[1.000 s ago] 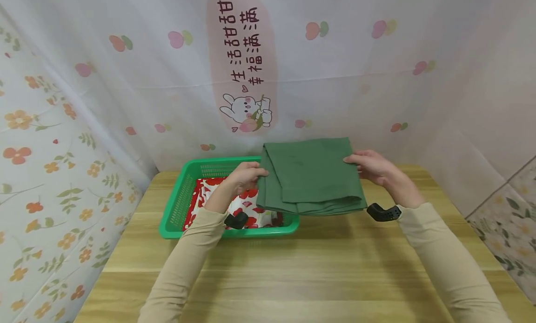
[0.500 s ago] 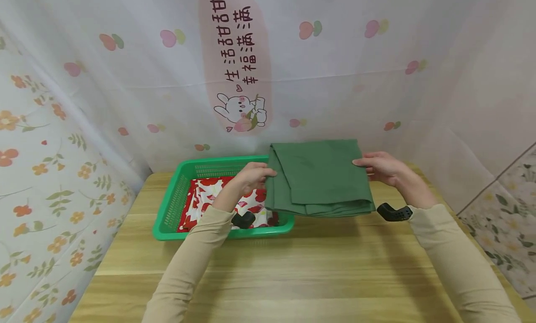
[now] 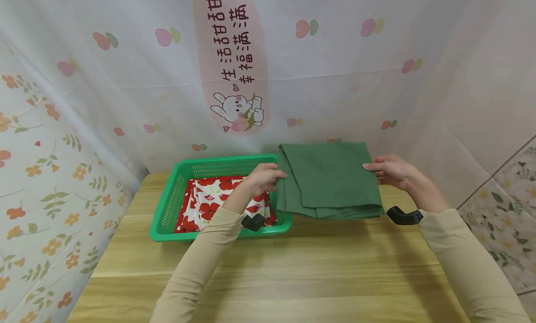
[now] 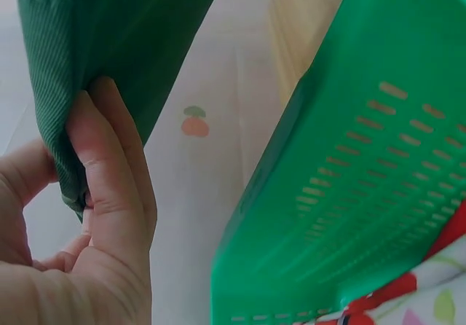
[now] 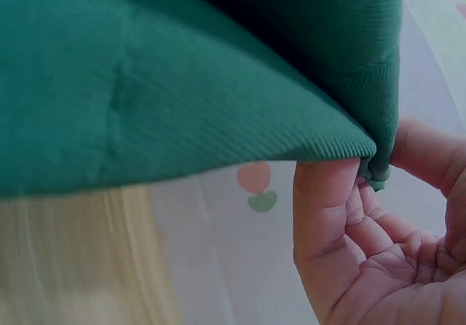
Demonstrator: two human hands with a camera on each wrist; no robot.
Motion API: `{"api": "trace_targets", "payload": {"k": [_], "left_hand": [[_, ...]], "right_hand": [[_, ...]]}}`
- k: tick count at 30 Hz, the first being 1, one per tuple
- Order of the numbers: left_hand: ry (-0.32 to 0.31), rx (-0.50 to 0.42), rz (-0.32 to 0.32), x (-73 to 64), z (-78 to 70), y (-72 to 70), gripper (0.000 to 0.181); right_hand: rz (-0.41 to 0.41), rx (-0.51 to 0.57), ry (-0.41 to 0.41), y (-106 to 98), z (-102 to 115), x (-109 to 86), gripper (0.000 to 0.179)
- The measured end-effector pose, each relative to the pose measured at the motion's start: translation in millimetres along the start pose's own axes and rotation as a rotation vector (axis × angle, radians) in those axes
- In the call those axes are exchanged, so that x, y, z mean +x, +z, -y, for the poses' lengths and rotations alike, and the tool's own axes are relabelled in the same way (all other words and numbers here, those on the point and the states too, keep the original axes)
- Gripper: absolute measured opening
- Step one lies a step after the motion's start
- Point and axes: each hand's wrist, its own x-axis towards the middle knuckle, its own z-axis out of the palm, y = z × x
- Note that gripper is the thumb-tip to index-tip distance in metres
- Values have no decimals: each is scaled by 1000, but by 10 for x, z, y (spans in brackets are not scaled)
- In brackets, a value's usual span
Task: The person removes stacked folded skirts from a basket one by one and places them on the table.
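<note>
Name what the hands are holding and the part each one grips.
A folded green cloth: the left hand pinches its left edge, and the right hand pinches its right edge.

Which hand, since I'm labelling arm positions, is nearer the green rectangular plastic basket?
Left. The left hand pinches the left edge of the folded dark-green cloth, by the right end of the green plastic basket; the right hand holds the cloth's opposite edge, farther right.

A plain green cloth [image 3: 335, 178], folded into layers, is held raised above the wooden table [image 3: 284, 281].
</note>
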Motion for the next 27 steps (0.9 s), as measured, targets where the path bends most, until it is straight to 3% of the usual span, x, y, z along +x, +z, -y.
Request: {"api": "trace_targets", "payload": {"k": [2, 4, 5, 8, 9, 12, 16, 19, 21, 23, 24, 27], "left_hand": [[-1, -3, 0, 7, 10, 44, 70], [-3, -9, 10, 16, 20, 90, 70], [-3, -17, 18, 23, 26, 114, 69], [5, -53, 33, 53, 44, 185, 67], [10, -53, 36, 62, 48, 210, 58], [33, -37, 24, 86, 53, 284, 14], [60, -20, 12, 106, 47, 403, 39], [67, -15, -20, 131, 50, 516, 42], [58, -8, -59, 150, 52, 599, 33], [51, -8, -97, 168, 61, 679, 12], [51, -11, -114, 176, 68, 718, 12], [54, -27, -191, 190, 92, 845, 41]], "right_hand": [[-1, 4, 4, -23, -42, -10, 24], [5, -22, 6, -43, -87, -13, 15], [4, -36, 8, -51, -110, -14, 21], [26, -84, 9, -95, -169, -14, 65], [40, -98, 6, -117, -185, -17, 74], [23, -84, 1, -170, -225, -27, 68], [-9, -50, -11, -240, -273, -55, 46], [-12, -41, -11, -292, -313, -75, 52], [-26, -27, -6, -317, -338, -87, 50], [-42, -8, 3, -341, -361, -95, 40], [-49, 6, 8, -353, -371, -99, 33], [-59, 58, 15, -387, -404, -108, 15]]}}
